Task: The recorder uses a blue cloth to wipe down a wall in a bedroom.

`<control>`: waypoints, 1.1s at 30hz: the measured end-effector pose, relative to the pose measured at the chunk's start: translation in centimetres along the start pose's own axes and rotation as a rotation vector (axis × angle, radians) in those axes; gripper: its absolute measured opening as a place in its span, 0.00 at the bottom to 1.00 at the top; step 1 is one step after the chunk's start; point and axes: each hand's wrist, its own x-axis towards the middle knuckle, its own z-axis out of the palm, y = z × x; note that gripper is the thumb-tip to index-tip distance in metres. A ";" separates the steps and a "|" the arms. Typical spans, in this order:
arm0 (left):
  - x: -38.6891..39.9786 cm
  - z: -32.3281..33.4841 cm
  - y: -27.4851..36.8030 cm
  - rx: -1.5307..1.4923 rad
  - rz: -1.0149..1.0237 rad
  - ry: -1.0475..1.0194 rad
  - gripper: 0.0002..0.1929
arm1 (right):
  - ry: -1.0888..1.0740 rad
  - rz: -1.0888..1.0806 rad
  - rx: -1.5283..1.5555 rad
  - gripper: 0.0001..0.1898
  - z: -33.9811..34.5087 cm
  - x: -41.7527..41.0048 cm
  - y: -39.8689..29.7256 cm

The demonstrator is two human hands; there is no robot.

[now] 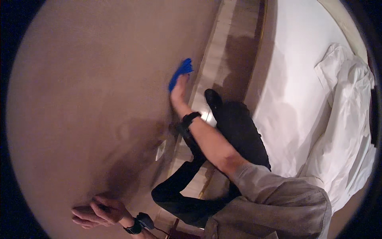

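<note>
My right hand [179, 89] holds a blue cloth [181, 72] flat against the brown wall [89, 74], just above the floor edge; the cloth is partly hidden behind the hand and slightly blurred. At the lower left, my left hand [100, 210] is in front of the same wall, its fingers loosely bent and partly apart, with nothing seen in it. Whether it touches the wall is unclear. Both wrists wear black straps with small devices.
A pale wall plate [161, 149] sits low on the wall. Between wall and bed runs a narrow light floor [219, 56], where my bent legs in black trousers are. The bed [295, 59] on the right bears a white sheet and rumpled white bedding [346, 119].
</note>
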 end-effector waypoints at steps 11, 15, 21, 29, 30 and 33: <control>0.0 0.2 0.9 -0.052 0.013 0.033 0.08 | -0.079 -0.349 -0.220 0.20 0.4 -2.0 -6.5; -0.6 -0.3 0.5 -0.085 -0.037 -0.031 0.09 | -0.334 -0.749 -0.119 0.36 -1.9 -4.0 -19.6; -2.5 -0.1 1.1 -0.100 -0.135 -0.059 0.09 | -0.252 -0.736 -0.025 0.33 -1.3 1.0 -14.2; -3.0 0.9 1.5 -0.146 -0.195 -0.048 0.09 | -0.042 -0.085 -0.108 0.30 -1.2 15.2 8.8; -3.5 0.8 1.5 -0.137 -0.201 -0.056 0.09 | -0.062 0.026 -0.092 0.30 -1.6 14.3 9.9; -3.9 0.7 1.6 -0.138 -0.212 -0.056 0.09 | -0.081 0.252 -0.090 0.31 -3.6 11.3 13.4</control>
